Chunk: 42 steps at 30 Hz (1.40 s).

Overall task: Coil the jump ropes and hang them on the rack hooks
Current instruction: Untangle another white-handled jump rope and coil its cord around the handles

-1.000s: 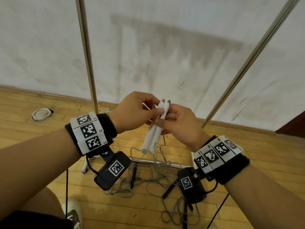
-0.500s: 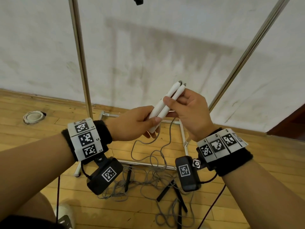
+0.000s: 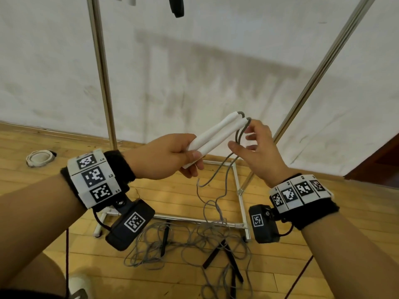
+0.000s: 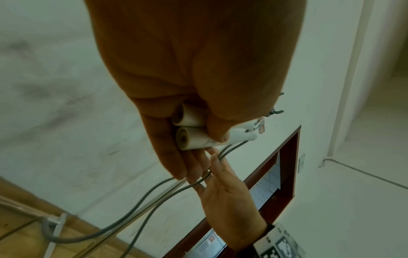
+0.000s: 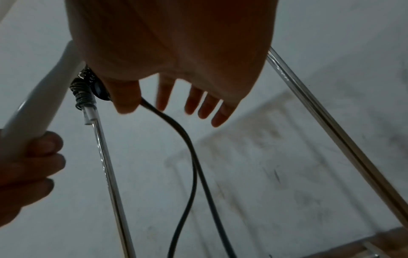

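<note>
My left hand (image 3: pixel 191 157) grips the lower ends of two white jump rope handles (image 3: pixel 216 137), held side by side and pointing up to the right. In the left wrist view their hollow butt ends (image 4: pixel 187 132) show between my thumb and fingers. The grey cord (image 3: pixel 238 134) leaves both handle tips, bends down and runs into a tangle (image 3: pixel 205 234) on the floor. My right hand (image 3: pixel 244 141) is at the handle tips with spread, nearly straight fingers. The cord (image 5: pixel 176 132) passes between its thumb (image 5: pixel 127 99) and forefinger.
Two metal rack poles (image 3: pixel 101 72) (image 3: pixel 323 67) rise in front of the white wall, and the base frame (image 3: pixel 240 190) lies on the wooden floor. Black handles (image 3: pixel 212 256) lie in the tangle. A black handle (image 3: pixel 176 5) hangs above. A tape roll (image 3: pixel 40 157) lies far left.
My right hand has let go of the white handles and moved to the cord at their tips. My left hand now holds both handles alone, raised and tilted rightward.
</note>
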Motion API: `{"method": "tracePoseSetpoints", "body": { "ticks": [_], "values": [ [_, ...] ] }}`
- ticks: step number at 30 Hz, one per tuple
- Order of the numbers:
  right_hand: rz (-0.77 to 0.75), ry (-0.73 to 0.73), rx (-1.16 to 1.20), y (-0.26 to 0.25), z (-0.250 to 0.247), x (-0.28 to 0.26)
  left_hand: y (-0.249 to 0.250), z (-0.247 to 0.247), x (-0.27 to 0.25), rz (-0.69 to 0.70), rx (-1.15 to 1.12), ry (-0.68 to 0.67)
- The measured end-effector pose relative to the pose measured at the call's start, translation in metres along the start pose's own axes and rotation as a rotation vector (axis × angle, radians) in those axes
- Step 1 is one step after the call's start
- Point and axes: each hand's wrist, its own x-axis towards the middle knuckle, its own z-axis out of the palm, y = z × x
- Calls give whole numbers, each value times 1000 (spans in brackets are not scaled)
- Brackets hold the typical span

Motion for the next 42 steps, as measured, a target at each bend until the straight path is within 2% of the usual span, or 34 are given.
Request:
{"method": "tracePoseSetpoints", "body": {
  "ticks": [3,5,10,12,14,18,22,25,30,34,38,42],
  "values": [
    [0,-175,78,-1,6,-1,1,-1,1,25,-45,34],
    [38,-211,155,-4,8,-2,0,-6,4,27,-40,117],
    [130,-102,420,-11,12,-2,-12,-22,10,-46,-71,305],
    [170,-56,474,-13,13,0,-17,-24,12,-81,-52,365],
    [147,-76,475,-16,17,-1,-21,-23,14,-121,-41,395],
    [33,-151,485,-25,31,-8,-23,-15,17,-157,-30,362],
    [10,-225,547,-32,47,-13,-20,-6,17,-131,-40,297],
    [26,-187,562,-35,55,-13,-13,0,15,-90,-107,214],
    [60,-165,587,-40,58,-13,-5,1,11,-63,-316,203],
    [67,-198,574,-42,57,-15,-6,5,10,3,-120,224],
    [43,-197,526,-45,56,-17,-7,4,11,12,-51,267],
    [-6,-188,328,-39,54,-20,-7,0,11,3,-21,305]
  ]
}}
